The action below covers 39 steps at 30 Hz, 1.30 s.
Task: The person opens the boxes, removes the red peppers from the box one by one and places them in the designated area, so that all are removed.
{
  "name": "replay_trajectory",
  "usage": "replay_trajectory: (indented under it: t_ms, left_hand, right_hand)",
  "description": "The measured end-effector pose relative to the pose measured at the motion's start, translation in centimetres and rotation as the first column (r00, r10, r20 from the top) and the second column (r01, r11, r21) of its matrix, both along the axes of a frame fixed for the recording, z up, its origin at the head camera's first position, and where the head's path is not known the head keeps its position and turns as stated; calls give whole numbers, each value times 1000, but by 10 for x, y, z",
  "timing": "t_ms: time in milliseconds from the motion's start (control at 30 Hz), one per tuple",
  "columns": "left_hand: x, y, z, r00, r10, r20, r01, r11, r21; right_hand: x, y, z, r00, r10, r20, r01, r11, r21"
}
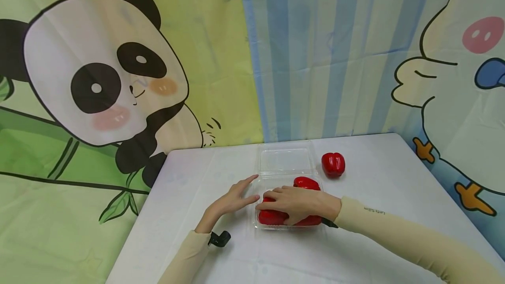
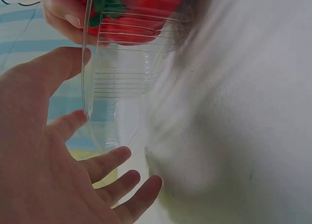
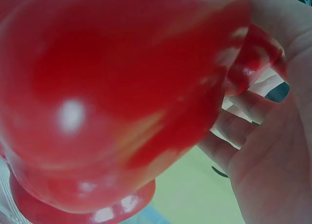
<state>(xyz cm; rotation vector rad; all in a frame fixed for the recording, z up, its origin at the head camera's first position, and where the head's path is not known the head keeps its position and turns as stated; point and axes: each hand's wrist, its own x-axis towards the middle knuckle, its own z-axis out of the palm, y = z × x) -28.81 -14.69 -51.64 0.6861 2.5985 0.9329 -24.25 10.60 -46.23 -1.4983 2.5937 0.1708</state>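
A clear plastic clamshell box (image 1: 256, 225) lies on the table with its lid (image 1: 286, 160) folded back, several red bell peppers inside. My right hand (image 1: 296, 201) reaches over the box and grips a red bell pepper (image 1: 272, 217) at its left end. Another red bell pepper (image 1: 307, 182) shows behind that hand. In the left wrist view a pepper's green stem (image 2: 109, 7) appears through the box wall. My left hand (image 1: 233, 198) is at the box's left side, fingers spread, with thumb and index finger at the rim (image 2: 87, 87). A large red pepper (image 3: 107, 87) fills much of the right wrist view.
One loose red bell pepper (image 1: 333, 165) stands on the white table (image 1: 367, 240) to the right of the lid. Behind the table hangs a printed curtain (image 1: 221, 56) with a panda and blue stripes.
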Motion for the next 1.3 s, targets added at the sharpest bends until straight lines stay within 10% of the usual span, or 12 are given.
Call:
replay_trajectory:
  t_ms: [1300]
  left_hand:
    - [-2, -2, -4, 1000, 3, 2, -3, 1000, 8]
  right_hand:
    - [3, -1, 23, 1000, -12, 10, 13, 999, -33]
